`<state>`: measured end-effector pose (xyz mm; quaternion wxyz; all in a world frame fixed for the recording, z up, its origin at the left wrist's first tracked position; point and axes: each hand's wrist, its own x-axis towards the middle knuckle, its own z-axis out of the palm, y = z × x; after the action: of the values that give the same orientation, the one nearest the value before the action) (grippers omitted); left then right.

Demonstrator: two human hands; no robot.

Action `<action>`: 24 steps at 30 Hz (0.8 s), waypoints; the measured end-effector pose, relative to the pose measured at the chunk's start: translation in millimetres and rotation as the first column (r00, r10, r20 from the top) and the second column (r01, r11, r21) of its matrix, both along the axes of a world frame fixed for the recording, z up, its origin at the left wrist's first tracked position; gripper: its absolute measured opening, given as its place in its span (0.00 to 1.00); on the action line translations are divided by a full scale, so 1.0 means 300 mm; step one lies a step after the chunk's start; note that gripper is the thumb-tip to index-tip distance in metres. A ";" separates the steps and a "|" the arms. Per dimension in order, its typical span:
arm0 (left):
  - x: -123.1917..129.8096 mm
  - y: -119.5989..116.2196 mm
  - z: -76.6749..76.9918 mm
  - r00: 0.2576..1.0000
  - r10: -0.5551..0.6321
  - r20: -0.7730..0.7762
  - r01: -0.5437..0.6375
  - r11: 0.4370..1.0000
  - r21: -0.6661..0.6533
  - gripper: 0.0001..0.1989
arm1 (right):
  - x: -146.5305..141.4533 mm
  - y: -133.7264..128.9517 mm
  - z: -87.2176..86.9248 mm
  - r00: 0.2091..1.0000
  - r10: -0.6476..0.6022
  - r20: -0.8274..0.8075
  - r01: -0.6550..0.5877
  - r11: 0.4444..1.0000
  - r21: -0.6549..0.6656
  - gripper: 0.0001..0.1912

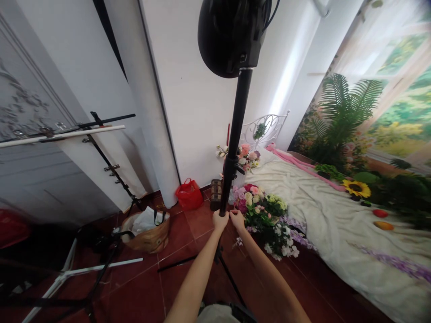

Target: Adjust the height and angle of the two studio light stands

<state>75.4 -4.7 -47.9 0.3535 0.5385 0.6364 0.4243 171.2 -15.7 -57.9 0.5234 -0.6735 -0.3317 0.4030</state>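
Observation:
A black light stand (239, 107) rises upright in the middle of the view, with a large black lamp head (224, 38) on top and its legs spread on the floor. My left hand (220, 220) is wrapped round the pole low down, below the black clamp collar. Just to the right of the pole, my right hand (237, 218) has its fingers pinched together close to the pole; what they hold, if anything, is too small to make out.
A bed with a cream blanket (296, 193) stands on the right, artificial flowers (259, 206) beside it. A red bag (189, 194), a woven basket (150, 237), a small chest (216, 194) and a backdrop stand (109, 154) are ahead and left. White stand legs (104, 266) lie lower left.

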 end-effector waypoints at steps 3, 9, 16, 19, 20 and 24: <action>-0.002 -0.004 0.001 1.000 -0.007 0.010 0.007 1.000 0.007 0.08 | -0.027 -0.072 -0.012 0.996 -0.024 0.087 0.013 0.992 0.123 0.15; -0.003 -0.004 -0.006 1.000 -0.005 -0.002 0.005 0.999 0.032 0.09 | -0.072 -0.187 -0.054 0.993 0.039 0.109 -0.072 0.943 0.324 0.25; 0.000 0.004 -0.014 1.000 -0.010 0.013 0.009 1.000 0.018 0.08 | -0.069 -0.142 -0.084 0.978 0.204 0.032 -0.202 0.913 0.353 0.29; -0.001 0.005 -0.015 1.000 -0.021 0.006 0.020 0.999 0.033 0.08 | -0.058 -0.127 -0.106 0.974 0.220 -0.056 -0.191 0.928 0.321 0.30; -0.001 0.005 -0.016 1.000 -0.024 0.008 0.024 0.999 0.034 0.08 | -0.051 -0.124 -0.113 0.971 0.224 -0.079 -0.190 0.932 0.309 0.30; -0.001 0.005 -0.019 0.999 -0.029 0.014 0.029 1.000 0.011 0.08 | -0.022 -0.119 -0.128 0.952 0.258 -0.166 -0.216 0.948 0.233 0.32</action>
<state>75.0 -3.2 -53.5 0.3613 0.5464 0.6238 0.4264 164.5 -51.3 -96.4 0.5698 -0.5261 -0.3988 0.4893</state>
